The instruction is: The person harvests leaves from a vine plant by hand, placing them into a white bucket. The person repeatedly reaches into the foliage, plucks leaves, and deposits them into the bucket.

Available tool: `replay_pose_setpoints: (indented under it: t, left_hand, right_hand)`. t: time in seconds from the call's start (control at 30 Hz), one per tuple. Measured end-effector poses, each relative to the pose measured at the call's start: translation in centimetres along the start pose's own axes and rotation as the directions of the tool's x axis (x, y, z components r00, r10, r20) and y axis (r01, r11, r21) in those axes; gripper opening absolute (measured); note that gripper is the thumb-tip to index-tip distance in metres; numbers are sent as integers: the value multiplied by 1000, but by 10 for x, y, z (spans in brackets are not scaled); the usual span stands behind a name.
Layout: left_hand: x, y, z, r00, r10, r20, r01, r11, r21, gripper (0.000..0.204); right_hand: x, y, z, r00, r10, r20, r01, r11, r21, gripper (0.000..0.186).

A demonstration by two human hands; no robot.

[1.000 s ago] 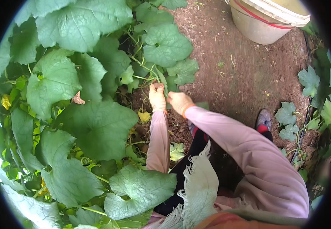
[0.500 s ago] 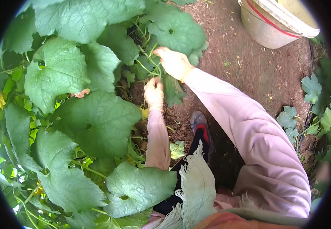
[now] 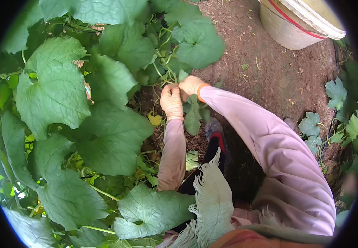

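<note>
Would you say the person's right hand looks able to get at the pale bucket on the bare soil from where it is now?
Probably not without shifting. The right hand is busy at the green vine stems beside the left hand, and the pale bucket stands well off across open soil. Nothing blocks the way.

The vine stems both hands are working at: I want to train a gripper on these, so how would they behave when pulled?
The vine stems look thin and curling, so probably floppy and light. They tangle among broad leaves, so a pull would likely drag neighbours. Left hand and right hand meet at them, perhaps because they snap easily.
</note>
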State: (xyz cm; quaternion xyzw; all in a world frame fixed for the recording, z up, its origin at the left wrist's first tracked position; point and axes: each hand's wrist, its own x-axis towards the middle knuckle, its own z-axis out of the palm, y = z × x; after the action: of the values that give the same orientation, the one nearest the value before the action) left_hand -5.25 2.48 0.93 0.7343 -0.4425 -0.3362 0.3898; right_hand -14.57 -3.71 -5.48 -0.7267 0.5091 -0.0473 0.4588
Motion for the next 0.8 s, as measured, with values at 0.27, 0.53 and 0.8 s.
replay_pose_setpoints:
  t: [0.27, 0.53, 0.8]
  left_hand:
    - [0, 4, -62, 956, 53, 289, 13, 975, -224, 14]
    - [-5, 3, -68, 933, 73, 353, 41, 952, -305, 12]
    - [-4, -10, -56, 995, -14, 102, 23, 996, -88, 7]
  right_hand:
    - [-36, -40, -52, 967, -248, 48, 76, 466, 881, 44]
    - [-30, -28, -25, 884, -465, -50, 412, 724, 553, 30]
    - [-87, -56, -27, 990, -129, 65, 128, 992, 7, 20]
